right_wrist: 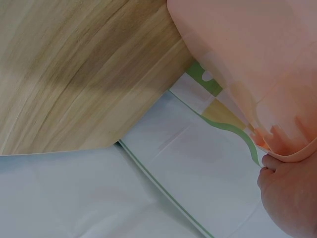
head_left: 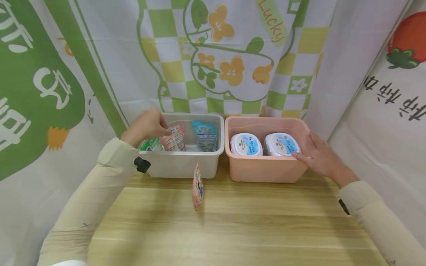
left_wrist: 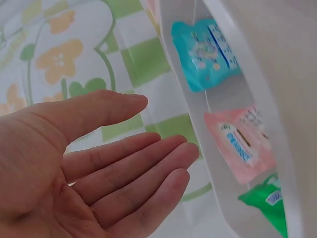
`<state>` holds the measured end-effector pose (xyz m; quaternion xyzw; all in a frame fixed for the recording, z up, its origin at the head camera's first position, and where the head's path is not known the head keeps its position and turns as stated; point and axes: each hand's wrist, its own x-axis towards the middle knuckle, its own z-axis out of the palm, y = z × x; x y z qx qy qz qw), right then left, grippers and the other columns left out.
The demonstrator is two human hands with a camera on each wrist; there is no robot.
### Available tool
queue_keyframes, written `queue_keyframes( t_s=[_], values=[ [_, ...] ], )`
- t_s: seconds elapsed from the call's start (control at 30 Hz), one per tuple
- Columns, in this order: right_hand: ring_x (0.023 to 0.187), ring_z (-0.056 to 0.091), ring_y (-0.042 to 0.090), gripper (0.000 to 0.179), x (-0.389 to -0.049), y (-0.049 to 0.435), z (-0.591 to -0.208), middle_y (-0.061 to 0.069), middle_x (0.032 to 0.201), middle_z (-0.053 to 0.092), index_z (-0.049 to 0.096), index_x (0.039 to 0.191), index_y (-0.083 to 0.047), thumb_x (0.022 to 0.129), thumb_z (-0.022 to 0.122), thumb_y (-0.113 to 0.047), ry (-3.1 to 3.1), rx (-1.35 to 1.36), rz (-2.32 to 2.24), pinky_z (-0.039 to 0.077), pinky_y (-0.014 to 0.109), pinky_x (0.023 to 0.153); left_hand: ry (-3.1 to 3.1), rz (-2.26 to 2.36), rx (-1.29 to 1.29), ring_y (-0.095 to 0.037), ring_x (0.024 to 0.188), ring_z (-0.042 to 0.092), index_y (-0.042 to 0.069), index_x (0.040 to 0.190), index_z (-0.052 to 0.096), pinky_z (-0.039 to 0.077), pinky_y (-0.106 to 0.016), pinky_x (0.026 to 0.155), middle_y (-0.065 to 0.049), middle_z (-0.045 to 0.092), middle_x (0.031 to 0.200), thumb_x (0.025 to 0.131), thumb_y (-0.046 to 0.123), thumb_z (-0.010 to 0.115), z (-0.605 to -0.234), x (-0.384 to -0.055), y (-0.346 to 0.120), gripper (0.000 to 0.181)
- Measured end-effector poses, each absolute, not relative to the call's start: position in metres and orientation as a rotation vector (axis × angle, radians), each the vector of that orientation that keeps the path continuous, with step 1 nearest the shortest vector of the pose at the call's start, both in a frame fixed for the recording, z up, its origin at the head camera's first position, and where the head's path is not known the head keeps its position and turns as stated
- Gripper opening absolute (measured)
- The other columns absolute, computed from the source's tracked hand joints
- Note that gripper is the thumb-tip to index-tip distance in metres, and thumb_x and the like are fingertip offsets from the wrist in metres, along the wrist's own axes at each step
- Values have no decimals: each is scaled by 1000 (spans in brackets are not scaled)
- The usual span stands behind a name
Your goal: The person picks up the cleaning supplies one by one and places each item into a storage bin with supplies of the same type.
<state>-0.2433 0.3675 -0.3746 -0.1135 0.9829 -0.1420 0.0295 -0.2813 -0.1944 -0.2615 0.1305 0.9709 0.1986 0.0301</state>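
Note:
My left hand (head_left: 148, 125) hovers over the left end of a light grey bin (head_left: 183, 162), blurred in the head view. In the left wrist view its fingers are extended, the thumb apart, with nothing in the palm. Inside that bin are a green packet (head_left: 152, 145), a pink packet (head_left: 175, 138) and a teal pouch (left_wrist: 205, 54). At the right corner of a pink bin (head_left: 266, 170), my right hand (head_left: 321, 155) grips the rim, thumb over the front edge. Two white-lidded tubs (head_left: 247, 144) sit in this bin.
Another pink packet (head_left: 197, 187) stands edge-on upon the wooden table (head_left: 233, 225), in front of the grey bin. The bins stand side by side against a patterned cloth (head_left: 233, 99). Cloth walls also close off the left and right sides.

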Motion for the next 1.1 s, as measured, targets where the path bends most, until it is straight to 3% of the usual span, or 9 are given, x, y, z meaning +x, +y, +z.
queue_keyframes(
  t_s=[0.27, 0.63, 0.87, 1.1],
  values=[
    [161, -7, 53, 105, -243, 367, -375, 28, 172, -20, -6, 163, 9, 107, 41, -66, 3051, -366, -431, 4, 74, 126, 2974, 620, 518, -13, 57, 59, 5, 82, 83, 45, -31, 65, -4, 78, 68, 95, 17, 71, -268, -257, -184, 22],
    [161, -6, 53, 104, -241, 363, -373, 31, 173, -17, -5, 163, 10, 107, 41, -65, 3054, -373, -438, 4, 73, 126, 3051, 574, 572, -14, 64, 59, 8, 78, 82, 50, -34, 73, 1, 75, 69, 88, 18, 78, -273, -226, -168, 15],
    [161, -8, 54, 104, -240, 364, -372, 28, 172, -22, -7, 163, 9, 107, 40, -66, 3038, -361, -442, 2, 74, 126, 3060, 656, 636, -22, 81, 77, 3, 87, 82, 61, -48, 85, -9, 82, 85, 87, 18, 82, -282, -208, -160, 15],
    [160, -7, 55, 103, -240, 364, -372, 29, 172, -22, -7, 163, 9, 108, 40, -64, 3038, -368, -456, 3, 75, 125, 3041, 747, 643, -25, 86, 80, -5, 97, 80, 64, -44, 82, -14, 82, 91, 88, 16, 81, -292, -191, -152, 23]
  ],
)
